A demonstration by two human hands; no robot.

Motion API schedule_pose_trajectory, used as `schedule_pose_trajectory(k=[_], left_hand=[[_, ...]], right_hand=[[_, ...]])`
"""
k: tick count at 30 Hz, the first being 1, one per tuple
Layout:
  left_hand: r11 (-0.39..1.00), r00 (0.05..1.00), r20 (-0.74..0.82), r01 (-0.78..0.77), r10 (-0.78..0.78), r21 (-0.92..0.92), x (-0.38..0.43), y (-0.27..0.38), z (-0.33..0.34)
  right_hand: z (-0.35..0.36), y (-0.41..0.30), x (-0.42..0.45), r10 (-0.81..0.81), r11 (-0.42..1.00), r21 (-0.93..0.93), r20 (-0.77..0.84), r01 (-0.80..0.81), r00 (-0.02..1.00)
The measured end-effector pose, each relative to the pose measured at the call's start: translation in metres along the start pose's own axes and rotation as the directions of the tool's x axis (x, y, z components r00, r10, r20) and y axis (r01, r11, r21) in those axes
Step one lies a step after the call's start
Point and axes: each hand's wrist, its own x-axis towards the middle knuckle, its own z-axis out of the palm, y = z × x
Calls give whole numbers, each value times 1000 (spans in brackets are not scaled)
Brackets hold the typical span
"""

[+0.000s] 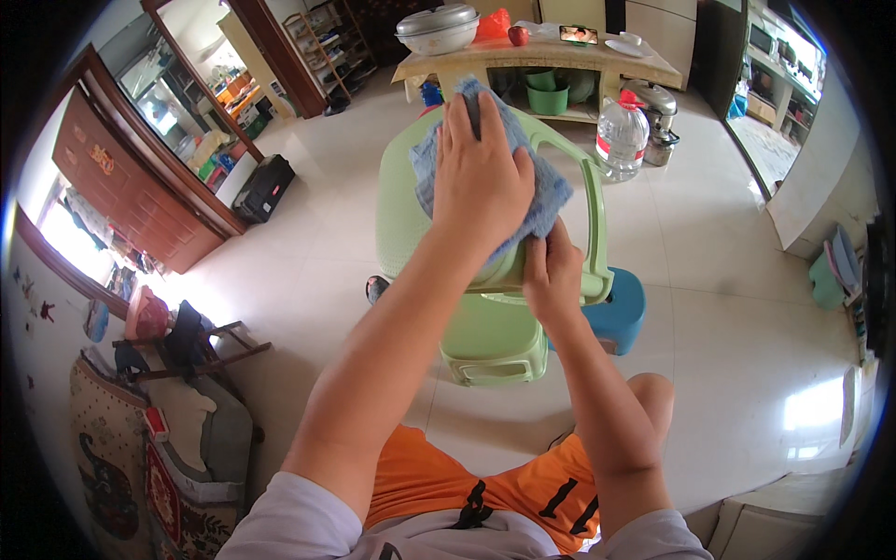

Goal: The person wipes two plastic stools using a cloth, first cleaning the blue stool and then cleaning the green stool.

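Observation:
A fluffy blue cloth (546, 192) is bunched under my left hand (483, 164), which presses it against a light green plastic chair (402, 210). The fingers point away from me, with some cloth bulging between them. My right hand (556, 269) grips the chair's near edge at the right, its fingertips beside the cloth's lower corner. The chair's curved, open frame (593, 203) rises on the right. Just below the chair, nearer to me, is a light green plastic stool (493, 343); whether they touch I cannot tell. A blue stool (623, 311) stands partly behind my right forearm.
Beyond the chair, a table (448, 66) carries a lidded basin (437, 31), an apple (518, 36), a phone (578, 35) and a plate (626, 48). A large water bottle (621, 136) and a metal pot (654, 105) stand at right. A black case (264, 187) lies left.

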Motion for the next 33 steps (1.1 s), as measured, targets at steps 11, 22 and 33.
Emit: schedule_pose_trajectory(k=[11,22,33], left_hand=[[993,987,113,115,-114,-1,85,-54,6],[942,988,63,152,-139,-301,90,-133,24],[989,981,-145,-141,133,-50,80,-210,70]], right_hand=[[7,-7,1,-44,999,-33,-1,44,999],[6,0,5,-25,999,-24,-20,24,999],[-4,17,13,-38,999,18,-55,39,998]])
